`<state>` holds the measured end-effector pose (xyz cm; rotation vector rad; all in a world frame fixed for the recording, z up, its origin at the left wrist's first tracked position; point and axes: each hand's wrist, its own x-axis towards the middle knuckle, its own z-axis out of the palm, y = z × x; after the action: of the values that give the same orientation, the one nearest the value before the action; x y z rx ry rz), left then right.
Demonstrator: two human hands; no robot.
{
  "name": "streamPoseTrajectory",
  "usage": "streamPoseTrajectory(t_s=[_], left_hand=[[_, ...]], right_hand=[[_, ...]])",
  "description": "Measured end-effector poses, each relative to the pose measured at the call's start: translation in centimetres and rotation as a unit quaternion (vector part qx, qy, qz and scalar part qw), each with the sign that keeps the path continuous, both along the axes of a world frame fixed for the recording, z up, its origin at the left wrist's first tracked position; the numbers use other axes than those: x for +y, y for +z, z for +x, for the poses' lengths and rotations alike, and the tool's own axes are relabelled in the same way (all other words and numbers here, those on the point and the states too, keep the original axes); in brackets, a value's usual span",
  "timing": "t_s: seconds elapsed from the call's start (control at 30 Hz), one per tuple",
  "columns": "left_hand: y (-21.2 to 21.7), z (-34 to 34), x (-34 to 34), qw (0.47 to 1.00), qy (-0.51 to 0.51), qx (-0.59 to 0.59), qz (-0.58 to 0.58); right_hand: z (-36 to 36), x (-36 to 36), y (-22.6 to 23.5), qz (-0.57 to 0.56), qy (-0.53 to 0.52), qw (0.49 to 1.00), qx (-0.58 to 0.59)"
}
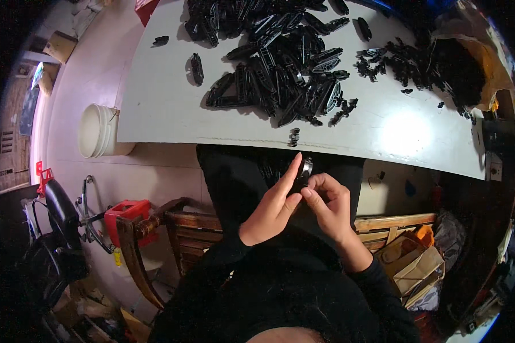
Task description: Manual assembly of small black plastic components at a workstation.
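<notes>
Just below the table's front edge, my two hands meet around a glossy black plastic part (307, 167). My left hand (273, 210) has its fingers stretched along the part's left side, and its thumb presses against the lower end. From the right, my right hand (331, 207) has its thumb and bent forefinger pinched at that same lower end. Whether a smaller piece sits in this pinch is hidden. A small black clip-like piece (294, 137) lies on the table edge ahead of my fingers. Beyond it spreads a large heap of long black plastic parts (274, 74).
Small black pieces (383, 63) lie scattered at the table's right, beside an open sack (486, 71). A white bucket (91, 131) stands left of the white table (160, 114). Wooden chair rails (194, 220) flank me. A cardboard box (420, 266) is at lower right.
</notes>
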<state>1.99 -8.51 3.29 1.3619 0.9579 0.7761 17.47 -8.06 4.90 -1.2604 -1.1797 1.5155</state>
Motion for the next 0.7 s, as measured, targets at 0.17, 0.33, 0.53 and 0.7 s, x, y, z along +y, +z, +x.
streamPoseTrajectory(t_s=[0.17, 0.33, 0.53, 0.7], left_hand=[[1.4, 0.2, 0.5, 0.996, -0.007, -0.076, -0.038], [1.1, 0.4, 0.5, 0.999, -0.010, -0.041, -0.018], [1.4, 0.2, 6.7, 0.960, 0.137, 0.129, 0.207], [1.9, 1.4, 11.4, 0.809, 0.189, 0.404, 0.384]], right_hand=[[-0.4, 0.3, -0.5, 0.001, -0.043, 0.999, 0.026], [0.4, 1.3, 0.0, -0.081, 0.019, 0.989, 0.121], [1.1, 5.0, -2.5, 0.067, -0.079, 0.970, 0.221], [-0.8, 7.7, -1.1, 0.273, 0.070, 0.866, -0.413]])
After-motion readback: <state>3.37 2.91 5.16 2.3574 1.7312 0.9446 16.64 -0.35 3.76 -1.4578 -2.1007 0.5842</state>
